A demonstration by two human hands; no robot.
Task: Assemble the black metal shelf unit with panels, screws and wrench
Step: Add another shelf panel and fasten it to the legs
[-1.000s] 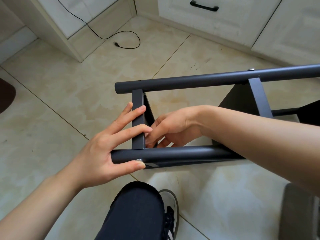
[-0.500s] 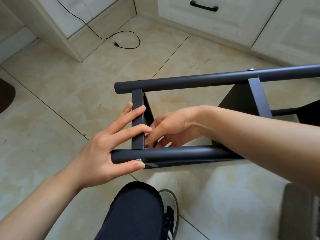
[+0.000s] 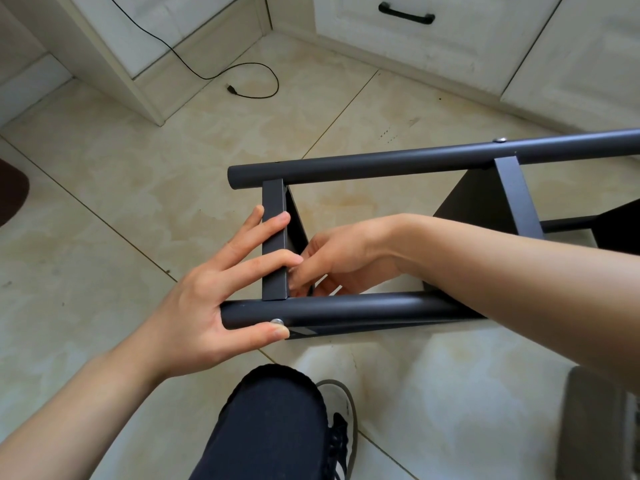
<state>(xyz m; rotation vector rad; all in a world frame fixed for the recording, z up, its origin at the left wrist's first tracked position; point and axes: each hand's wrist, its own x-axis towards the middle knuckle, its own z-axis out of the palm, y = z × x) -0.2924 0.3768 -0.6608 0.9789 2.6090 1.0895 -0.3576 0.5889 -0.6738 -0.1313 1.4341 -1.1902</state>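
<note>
A black metal shelf frame (image 3: 346,308) lies on its side on the beige tiled floor (image 3: 104,188), just beyond the person's bent knee in black trousers (image 3: 273,420) and a grey-and-black sneaker (image 3: 341,420). Two round black tubes run left to right: the near tube (image 3: 363,306) and the far tube (image 3: 415,161). A flat black crossbar (image 3: 274,216) joins them at the left end, and a second flat crossbar (image 3: 517,199) joins them further right, with a dark panel (image 3: 474,199) just beside it.

The left hand (image 3: 214,292) is spread open around the left end of the frame: its fingers (image 3: 256,233) lie flat across the left crossbar, and its thumb (image 3: 266,332) presses under the near tube, touching a silver screw head (image 3: 276,321) there. The right hand (image 3: 341,258) reaches in between the two tubes from the right, its fingers curled loosely at the inner side of the left crossbar near its joint with the near tube; whether it pinches anything cannot be told. Another silver screw head (image 3: 500,139) shows on the far tube above the second crossbar.

At the far side stand white cabinets (image 3: 433,36) with a black drawer handle (image 3: 406,12), and a thin black cable (image 3: 221,71) loops on the floor to the far left.
</note>
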